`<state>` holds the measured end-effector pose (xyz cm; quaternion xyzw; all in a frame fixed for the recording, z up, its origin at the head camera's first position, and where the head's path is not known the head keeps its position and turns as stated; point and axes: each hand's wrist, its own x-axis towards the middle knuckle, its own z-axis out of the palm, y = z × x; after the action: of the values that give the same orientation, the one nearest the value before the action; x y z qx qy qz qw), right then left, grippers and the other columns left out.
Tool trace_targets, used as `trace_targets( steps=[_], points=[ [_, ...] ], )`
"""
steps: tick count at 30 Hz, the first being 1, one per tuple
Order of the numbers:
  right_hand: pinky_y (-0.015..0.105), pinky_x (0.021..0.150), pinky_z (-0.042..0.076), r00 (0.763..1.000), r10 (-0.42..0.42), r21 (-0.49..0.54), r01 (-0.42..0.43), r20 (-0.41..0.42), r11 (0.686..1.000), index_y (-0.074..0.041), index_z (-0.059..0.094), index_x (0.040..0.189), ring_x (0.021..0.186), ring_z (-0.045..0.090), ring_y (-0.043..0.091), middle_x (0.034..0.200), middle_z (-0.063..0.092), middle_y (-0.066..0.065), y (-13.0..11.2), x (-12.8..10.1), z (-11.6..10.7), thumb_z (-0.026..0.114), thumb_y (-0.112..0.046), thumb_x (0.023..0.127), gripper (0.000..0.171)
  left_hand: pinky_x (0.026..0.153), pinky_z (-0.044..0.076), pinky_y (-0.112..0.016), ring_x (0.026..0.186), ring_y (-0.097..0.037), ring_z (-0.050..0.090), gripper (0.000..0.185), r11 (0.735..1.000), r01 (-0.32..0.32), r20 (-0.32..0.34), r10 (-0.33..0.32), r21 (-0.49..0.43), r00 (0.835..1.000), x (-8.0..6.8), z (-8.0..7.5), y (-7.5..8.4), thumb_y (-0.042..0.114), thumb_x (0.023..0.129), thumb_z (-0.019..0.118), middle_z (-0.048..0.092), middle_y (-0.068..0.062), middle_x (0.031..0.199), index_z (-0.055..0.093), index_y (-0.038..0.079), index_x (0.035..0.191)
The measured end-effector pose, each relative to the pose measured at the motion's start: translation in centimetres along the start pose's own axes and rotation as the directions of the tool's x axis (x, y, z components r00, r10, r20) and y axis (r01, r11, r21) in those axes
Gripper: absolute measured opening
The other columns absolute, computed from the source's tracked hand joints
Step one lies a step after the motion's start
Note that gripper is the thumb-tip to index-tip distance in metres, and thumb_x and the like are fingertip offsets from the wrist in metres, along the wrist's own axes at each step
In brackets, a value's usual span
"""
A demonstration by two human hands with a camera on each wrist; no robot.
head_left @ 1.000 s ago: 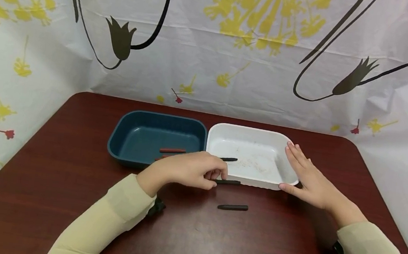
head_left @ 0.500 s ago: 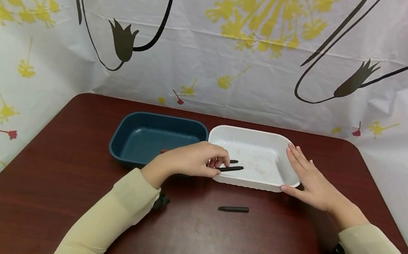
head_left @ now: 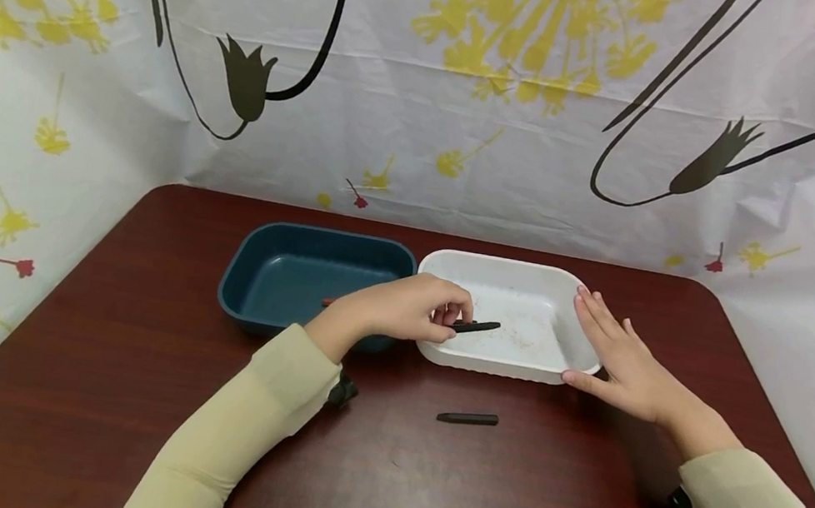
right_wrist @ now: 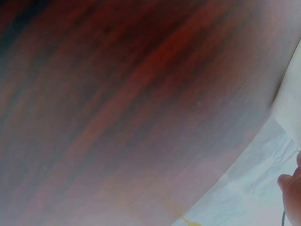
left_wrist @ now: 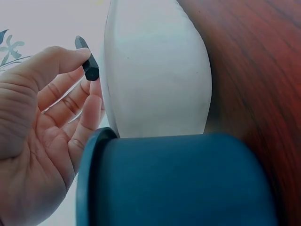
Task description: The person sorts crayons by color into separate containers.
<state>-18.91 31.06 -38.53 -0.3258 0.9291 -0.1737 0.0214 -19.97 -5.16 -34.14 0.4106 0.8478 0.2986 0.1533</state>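
In the head view my left hand [head_left: 416, 309] reaches over the near left part of the white tray [head_left: 526, 371]. Its thumb and fingertips pinch a black crayon [head_left: 480, 328], which points right above the tray floor. The left wrist view shows this black crayon [left_wrist: 90, 66] between thumb and fingers, its six-sided end toward the camera. My right hand [head_left: 628, 371] rests with straight fingers against the right end of the white tray, thumb at its front corner. Another black crayon [head_left: 467, 418] lies on the table in front of the tray.
A dark blue tray [head_left: 238, 314] stands directly left of the white one, and my left forearm crosses its front corner. The end of a red crayon [head_left: 327, 302] shows inside it. A patterned white sheet [head_left: 417, 171] hangs behind the dark red table [head_left: 89, 335].
My left hand has lifted the black crayon from in front of the white tray, over its rim and rightward above the tray floor. The right hand keeps its place.
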Motion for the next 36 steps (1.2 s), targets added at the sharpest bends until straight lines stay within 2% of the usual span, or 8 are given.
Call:
trace_targets(
  steps=[10, 18, 25, 31, 36],
  points=[
    [0.073, 0.115, 0.005, 1.0, -0.008, -0.025, 0.008, 0.003, 1.0, -0.016, 0.002, 0.161, 0.155, -0.011, 0.015, 0.169, 0.004, 0.012, 0.1, -0.1, 0.0, 0.071, -0.039, 0.089, 0.103, 0.071, 0.045, -0.022, 0.076, -0.013, 0.053, 0.019, 0.999, 0.033, -0.004, -0.033, 0.018, 0.999, 0.8, 0.2, -0.7, 0.01, 0.095, 0.061, 0.06, 0.0, 0.086, 0.066, 0.008, 0.113],
    [0.072, 0.116, 0.006, 1.0, 0.014, -0.02, -0.014, 0.005, 1.0, -0.01, 0.006, 0.161, 0.156, -0.01, 0.015, 0.169, 0.004, 0.01, 0.1, 0.0, 0.0, 0.072, -0.039, 0.087, 0.103, 0.071, 0.043, -0.022, 0.077, -0.013, 0.052, 0.018, 0.995, 0.077, -0.038, -0.075, 0.07, 0.997, 1.4, 0.3, -1.5, 0.011, 0.095, 0.062, 0.058, -0.001, 0.086, 0.067, 0.01, 0.112],
    [0.071, 0.117, 0.001, 1.0, 0.004, -0.04, -0.003, 0.015, 0.999, -0.009, 0.004, 0.161, 0.155, -0.011, 0.015, 0.169, 0.003, 0.012, 0.1, -0.1, 0.0, 0.069, -0.04, 0.089, 0.102, 0.071, 0.044, -0.022, 0.077, -0.013, 0.052, 0.017, 0.993, 0.08, -0.042, -0.077, 0.083, 0.996, 2.0, 0.5, -1.8, 0.011, 0.096, 0.062, 0.058, -0.001, 0.087, 0.066, 0.01, 0.113],
    [0.072, 0.116, 0.002, 1.0, 0.006, -0.046, -0.005, 0.015, 0.999, -0.012, 0.003, 0.161, 0.155, -0.012, 0.013, 0.169, 0.004, 0.012, 0.1, -0.2, -0.1, 0.069, -0.041, 0.09, 0.102, 0.071, 0.043, -0.023, 0.077, -0.014, 0.051, 0.017, 0.994, 0.072, -0.038, -0.068, 0.087, 0.997, 2.3, 0.5, -1.8, 0.01, 0.096, 0.061, 0.058, -0.002, 0.086, 0.067, 0.008, 0.113],
    [0.072, 0.116, 0.003, 1.0, 0.01, -0.048, -0.009, 0.016, 0.999, -0.011, 0.005, 0.161, 0.155, -0.012, 0.013, 0.169, 0.004, 0.011, 0.1, -0.1, -0.1, 0.069, -0.041, 0.089, 0.101, 0.076, 0.045, -0.025, 0.084, -0.015, 0.054, 0.02, 0.993, 0.062, -0.031, -0.059, 0.103, 0.998, 2.5, 0.4, -1.6, 0.01, 0.097, 0.059, 0.061, -0.003, 0.093, 0.066, 0.005, 0.115]
  ],
)
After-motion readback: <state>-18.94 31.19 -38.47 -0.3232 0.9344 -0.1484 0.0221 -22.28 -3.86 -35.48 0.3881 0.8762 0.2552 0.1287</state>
